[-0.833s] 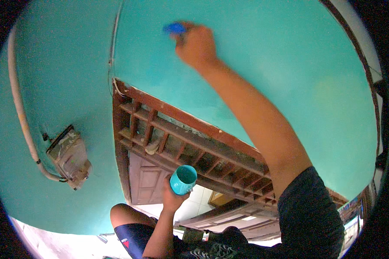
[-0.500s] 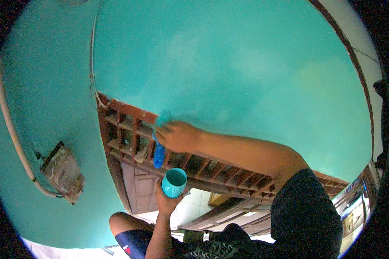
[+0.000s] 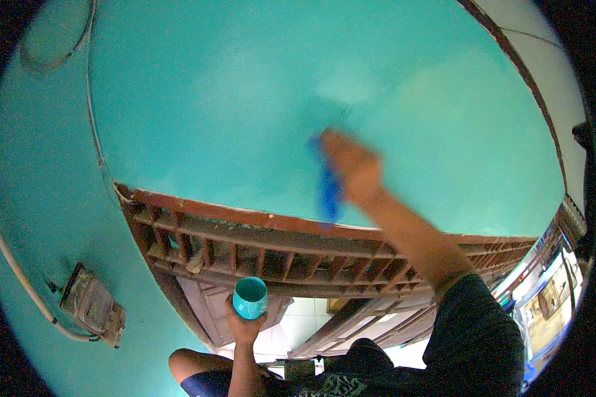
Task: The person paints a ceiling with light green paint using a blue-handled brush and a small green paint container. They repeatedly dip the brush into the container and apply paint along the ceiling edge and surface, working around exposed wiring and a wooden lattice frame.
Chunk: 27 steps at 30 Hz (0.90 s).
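My right hand (image 3: pixel 354 165), smeared by motion, is closed around a paintbrush with a blue handle (image 3: pixel 330 195). The handle hangs below the fingers, and the bristles are lost in blur against the turquoise wall (image 3: pixel 245 132). Lower down, my left hand (image 3: pixel 246 327) grips a turquoise cup (image 3: pixel 250 306) from beneath and around its side. The cup stands roughly upright with its mouth facing me; its inside looks darker turquoise, and how full it is I cannot tell.
A reddish-brown slatted wooden frame (image 3: pixel 258 220) runs along the wall's lower edge. On the left wall are a dusty electrical box (image 3: pixel 93 304) and a pale pipe (image 3: pixel 20 264). A thin cable (image 3: pixel 91 119) follows the corner. Below lies a white tiled floor (image 3: pixel 301 327).
My right hand with the paintbrush has moved up and to the right, from the wooden frame's top edge onto the wall. The cup sits slightly lower and further left in view.
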### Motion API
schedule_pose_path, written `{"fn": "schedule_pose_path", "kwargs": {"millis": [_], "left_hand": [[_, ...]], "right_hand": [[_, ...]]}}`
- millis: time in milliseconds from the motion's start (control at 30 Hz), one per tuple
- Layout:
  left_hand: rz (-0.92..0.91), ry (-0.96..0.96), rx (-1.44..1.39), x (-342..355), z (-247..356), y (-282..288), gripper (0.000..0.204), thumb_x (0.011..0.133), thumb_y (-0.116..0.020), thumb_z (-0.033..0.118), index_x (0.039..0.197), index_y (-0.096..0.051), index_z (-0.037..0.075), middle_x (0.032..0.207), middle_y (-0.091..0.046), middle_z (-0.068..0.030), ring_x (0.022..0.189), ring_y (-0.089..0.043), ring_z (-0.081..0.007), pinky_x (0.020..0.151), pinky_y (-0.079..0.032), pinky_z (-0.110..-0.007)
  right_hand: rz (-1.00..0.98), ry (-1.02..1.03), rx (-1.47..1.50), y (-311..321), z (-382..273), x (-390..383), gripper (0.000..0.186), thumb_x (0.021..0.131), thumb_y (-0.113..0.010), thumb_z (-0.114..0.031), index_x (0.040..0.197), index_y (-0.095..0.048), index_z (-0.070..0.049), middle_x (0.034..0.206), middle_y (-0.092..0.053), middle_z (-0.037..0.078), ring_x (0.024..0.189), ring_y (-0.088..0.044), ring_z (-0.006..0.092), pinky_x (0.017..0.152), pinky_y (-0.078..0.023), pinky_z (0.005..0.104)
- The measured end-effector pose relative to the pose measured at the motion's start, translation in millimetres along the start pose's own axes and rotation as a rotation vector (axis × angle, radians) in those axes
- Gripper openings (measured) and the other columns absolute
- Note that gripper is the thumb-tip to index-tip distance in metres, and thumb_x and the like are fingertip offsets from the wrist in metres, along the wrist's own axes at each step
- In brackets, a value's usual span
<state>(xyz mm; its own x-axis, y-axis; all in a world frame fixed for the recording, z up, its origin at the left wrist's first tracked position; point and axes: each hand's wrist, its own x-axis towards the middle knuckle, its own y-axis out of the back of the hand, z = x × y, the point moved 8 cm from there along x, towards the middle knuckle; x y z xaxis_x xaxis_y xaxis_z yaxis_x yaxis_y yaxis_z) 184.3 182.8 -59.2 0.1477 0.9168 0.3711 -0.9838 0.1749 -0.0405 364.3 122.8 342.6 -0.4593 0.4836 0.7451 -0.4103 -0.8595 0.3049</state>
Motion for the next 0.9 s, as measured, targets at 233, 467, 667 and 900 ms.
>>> {"fn": "schedule_pose_path", "kwargs": {"millis": [233, 467, 667, 900], "left_hand": [[-0.044, 0.003, 0.163, -5.3, -6.7, -6.6, 0.089, 0.048, -0.086, 0.01, 0.123, -0.04, 0.002, 0.11, -0.059, -0.0178, 0.102, -0.06, -0.032, 0.089, -0.048, -0.043], [-0.055, -0.017, 0.146, -6.6, -12.3, -9.0, 0.086, 0.048, -0.084, 0.006, 0.122, -0.041, 0.002, 0.111, -0.058, -0.0157, 0.102, -0.058, -0.0313, 0.09, -0.048, -0.041], [-0.08, 0.078, 0.114, -6.1, -15.8, -14.1, 0.088, 0.047, -0.085, 0.008, 0.123, -0.04, 0.004, 0.111, -0.057, -0.0136, 0.102, -0.057, -0.0291, 0.091, -0.047, -0.04], [-0.081, -0.026, 0.143, -7.9, -26.7, -9.0, 0.091, 0.045, -0.086, 0.01, 0.123, -0.041, 0.004, 0.107, -0.06, -0.0151, 0.098, -0.06, -0.0305, 0.087, -0.049, -0.041]], "right_hand": [[-0.024, -0.191, 0.482, 3.5, 14.5, -42.2, 0.028, 0.079, -0.067, -0.018, 0.107, -0.067, -0.014, 0.108, -0.068, 0.009, 0.093, -0.066, 0.0265, 0.081, -0.052, 0.0409], [0.381, -0.33, -0.035, 59.8, 117.4, -27.3, 0.023, 0.078, -0.067, -0.007, 0.101, -0.07, -0.007, 0.095, -0.071, 0.014, 0.081, -0.07, 0.0277, 0.071, -0.055, 0.0316], [-0.103, -0.003, 0.576, -6.1, -28.8, -58.5, 0.036, 0.074, -0.064, -0.018, 0.109, -0.063, -0.011, 0.1, -0.068, 0.011, 0.088, -0.067, 0.0292, 0.076, -0.054, 0.0454], [0.356, -0.374, 0.322, 55.0, 97.1, -20.2, 0.028, 0.08, -0.066, -0.014, 0.108, -0.067, -0.008, 0.106, -0.069, 0.014, 0.093, -0.068, 0.0281, 0.083, -0.054, 0.0393]]}}
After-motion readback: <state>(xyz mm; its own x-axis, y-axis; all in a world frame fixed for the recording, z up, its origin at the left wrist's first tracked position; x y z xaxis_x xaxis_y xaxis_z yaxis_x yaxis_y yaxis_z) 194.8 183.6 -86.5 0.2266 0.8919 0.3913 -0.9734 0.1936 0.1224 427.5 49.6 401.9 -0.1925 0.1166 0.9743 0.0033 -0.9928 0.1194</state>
